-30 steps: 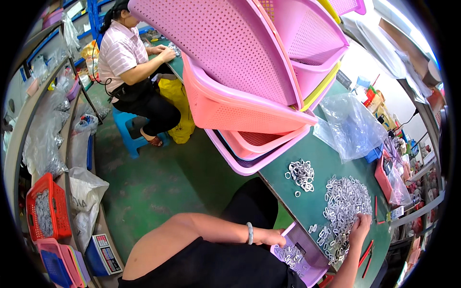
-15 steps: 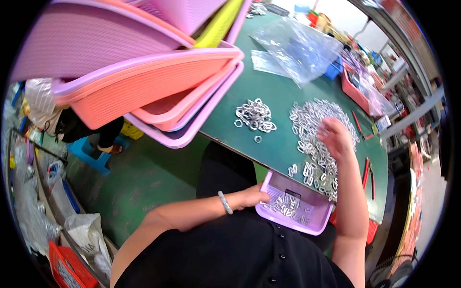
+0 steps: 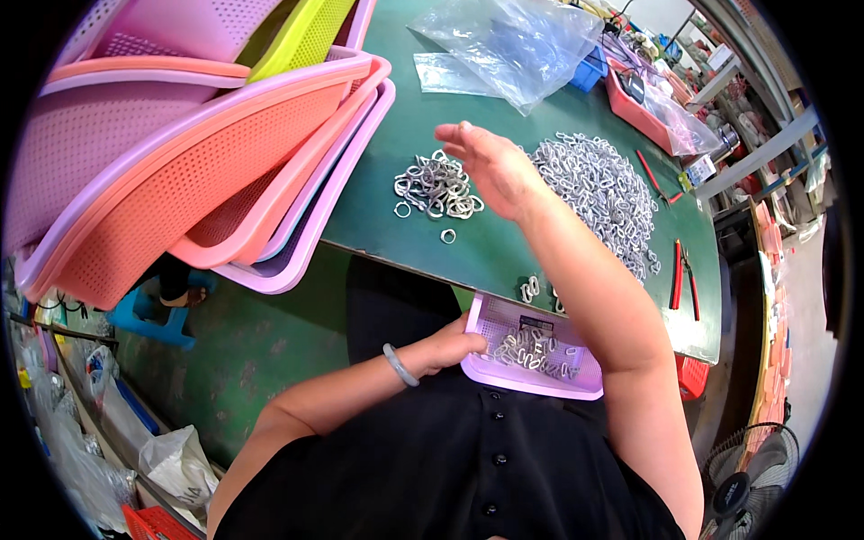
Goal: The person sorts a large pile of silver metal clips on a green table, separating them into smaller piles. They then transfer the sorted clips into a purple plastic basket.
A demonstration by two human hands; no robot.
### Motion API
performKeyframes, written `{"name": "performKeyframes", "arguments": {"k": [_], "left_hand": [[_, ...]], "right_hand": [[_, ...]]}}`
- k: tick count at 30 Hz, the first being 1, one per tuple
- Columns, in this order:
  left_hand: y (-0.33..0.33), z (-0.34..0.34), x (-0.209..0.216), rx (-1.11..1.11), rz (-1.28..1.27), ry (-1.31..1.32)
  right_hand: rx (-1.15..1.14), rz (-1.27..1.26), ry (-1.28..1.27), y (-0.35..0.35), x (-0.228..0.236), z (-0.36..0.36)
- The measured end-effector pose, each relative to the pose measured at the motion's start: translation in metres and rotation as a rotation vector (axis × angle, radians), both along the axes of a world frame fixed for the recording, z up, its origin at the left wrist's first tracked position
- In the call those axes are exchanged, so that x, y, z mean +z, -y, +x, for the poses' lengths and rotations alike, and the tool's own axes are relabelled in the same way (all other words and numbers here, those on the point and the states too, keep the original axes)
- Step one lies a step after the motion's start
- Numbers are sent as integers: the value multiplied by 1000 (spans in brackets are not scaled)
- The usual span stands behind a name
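Observation:
My left hand (image 3: pixel 450 346) grips the left rim of a lilac plastic basket (image 3: pixel 540 388) held against the table's front edge, its thumb over the rim. Several silvery metal links (image 3: pixel 537 353) lie inside. My right hand (image 3: pixel 493 171) hovers over the green table with fingers stretched out to the left and nothing visible in them. To its left lies a small heap of metal rings (image 3: pixel 437 185), with one loose ring (image 3: pixel 448 236) closer to the edge. A large heap of metal links (image 3: pixel 601 200) spreads to its right, partly hidden by my forearm.
Stacked pink and lilac baskets (image 3: pixel 225 171) crowd the left. Red-handled pliers (image 3: pixel 681 279) and a second pair (image 3: pixel 655 180) lie at the table's right. Clear plastic bags (image 3: pixel 517 49) and a salmon bin (image 3: pixel 641 108) sit farther back. A fan (image 3: pixel 742 486) stands lower right.
My right hand has moved left from the large heap of links toward the small heap of rings. The whole view has shifted; my left hand still holds the basket.

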State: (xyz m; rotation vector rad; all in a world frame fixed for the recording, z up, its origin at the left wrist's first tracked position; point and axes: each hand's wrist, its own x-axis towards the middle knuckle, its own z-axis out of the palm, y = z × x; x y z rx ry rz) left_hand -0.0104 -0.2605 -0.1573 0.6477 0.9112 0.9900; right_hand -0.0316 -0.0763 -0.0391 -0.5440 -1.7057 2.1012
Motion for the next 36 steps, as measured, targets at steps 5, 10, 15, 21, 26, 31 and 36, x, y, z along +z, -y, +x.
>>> {"name": "performKeyframes", "arguments": {"k": [5,10,15,21,26,31,36], "left_hand": [[-4,-3,3,-18,-22,19],[-10,0,-4,-33,-31,83],[-13,-2,-17,-49,-29,118],[-17,-11,2,-90,-56,84],[-14,-15,-10,-85,-113,160],[-12,-14,-12,-68,-98,209],[-5,-20,-4,-41,-147,155]], "right_hand": [[-74,190,57,-35,27,39],[-303,521,164,-79,50,138],[-256,1055,557,-62,29,190],[108,1532,693,8,-8,167],[85,1495,764,33,-13,192],[44,1429,759,52,3,222],[-211,1334,600,38,-8,233]]}}
